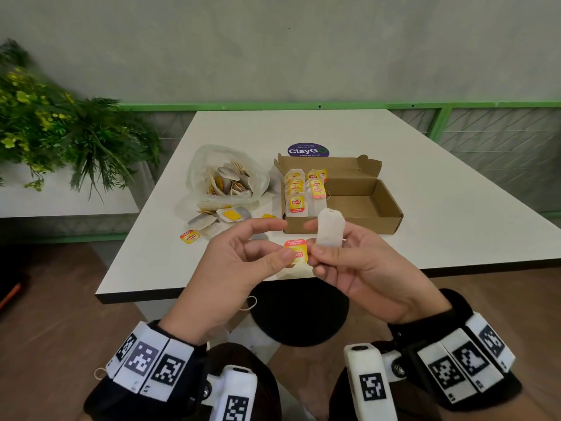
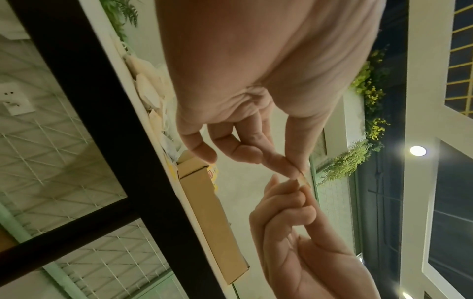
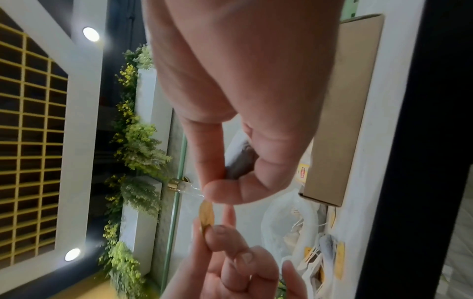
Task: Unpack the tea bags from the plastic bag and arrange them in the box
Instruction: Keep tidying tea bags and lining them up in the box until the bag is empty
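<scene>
Both hands are working at 6 o'clock, over the near edge of the table (image 1: 425, 165). The right hand (image 1: 361, 262) is gripping a tea bag (image 1: 330, 227) w/ thumb and fingers curled round its lower end, the bag standing upright. The left hand (image 1: 239, 262) is pinching the bag's yellow tag (image 1: 297, 252) between thumb and forefinger, its other fingers loosely spread. Bag and tag are sitting just beside each other; the string betw. them is too fine to make out.

Handling, as a judgement: the bag is looking very light, soft and thin-papered, so it's prob. tearing easily if squeezed or if the tag is tugged hard. Best hold is likely flat across the paper body, not by the tag alone.

The box (image 1: 364, 202), at 12 o'clock from the hands, is lying open; its left part is holding two rows of bags w/ tags facing up, its right part is showing bare cardboard. The plastic bag (image 1: 200, 165), at 11 o'clock, is slumping open w/ a heap of tea bags inside, and several more are lying spilled on the table near its mouth.
</scene>
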Tool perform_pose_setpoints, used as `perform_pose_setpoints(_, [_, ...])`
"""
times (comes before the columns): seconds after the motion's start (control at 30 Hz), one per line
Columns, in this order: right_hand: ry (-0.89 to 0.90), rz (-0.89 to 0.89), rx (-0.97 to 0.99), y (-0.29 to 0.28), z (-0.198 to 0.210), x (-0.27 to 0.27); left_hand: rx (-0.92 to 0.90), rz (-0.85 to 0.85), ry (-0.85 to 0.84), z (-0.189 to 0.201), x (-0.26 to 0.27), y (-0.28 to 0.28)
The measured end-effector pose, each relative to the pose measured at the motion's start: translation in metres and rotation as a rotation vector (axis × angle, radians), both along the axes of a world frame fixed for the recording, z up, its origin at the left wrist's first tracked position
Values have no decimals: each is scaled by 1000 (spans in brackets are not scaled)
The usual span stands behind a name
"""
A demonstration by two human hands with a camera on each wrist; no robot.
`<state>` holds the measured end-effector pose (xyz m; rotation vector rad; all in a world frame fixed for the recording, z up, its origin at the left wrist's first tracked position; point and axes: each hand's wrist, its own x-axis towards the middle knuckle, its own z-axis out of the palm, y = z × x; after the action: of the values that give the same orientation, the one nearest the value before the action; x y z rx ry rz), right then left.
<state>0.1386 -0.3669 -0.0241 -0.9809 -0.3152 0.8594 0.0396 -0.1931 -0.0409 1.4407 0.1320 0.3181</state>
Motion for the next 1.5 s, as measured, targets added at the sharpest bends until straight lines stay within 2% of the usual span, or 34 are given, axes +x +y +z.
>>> perform_pose_setpoints(0.1, [-44,-69,-61,0,-2,2,24,-33,20,-2,0,1])
perform_pose_setpoints(0.17, [-94,-115,-124,2,-3,1,106,-63,25,-3,0,0])
perform_pose_setpoints(0.33, [-325,-223,-275,5,-9,-4,297,-83,10,-1,-2,-1])
perform_pose_setpoints(0.5, [-464,-327,-267,8,-14,-7,222,-138,58,1,-3,1])
perform_pose_setpoints(0.57, [-501,-334,-290,9,-16,-6,265,-89,25,0,-3,1])
perform_pose_setpoints(0.63, [-474,-304,-312,7,-19,-5,307,-17,-46,-1,-1,-1])
perform_pose_setpoints(0.77, [-336,-84,-300,4,-23,-8,176,155,-154,0,3,-1])
perform_pose_setpoints(0.83, [-281,-46,-291,3,-26,-12,158,220,-168,0,5,2])
perform_pose_setpoints(0.97, [-68,-114,-156,4,-23,-15,132,245,-168,-1,5,4])
perform_pose_setpoints(1.07, [91,-225,-102,6,-20,-10,184,226,-174,-6,2,5])
perform_pose_setpoints(1.4, [-72,-360,-194,1,-25,-3,495,59,-66,-15,-8,3])
perform_pose_setpoints(1.5, [-210,-384,-194,4,-26,-6,514,-13,-48,-16,-11,-1])
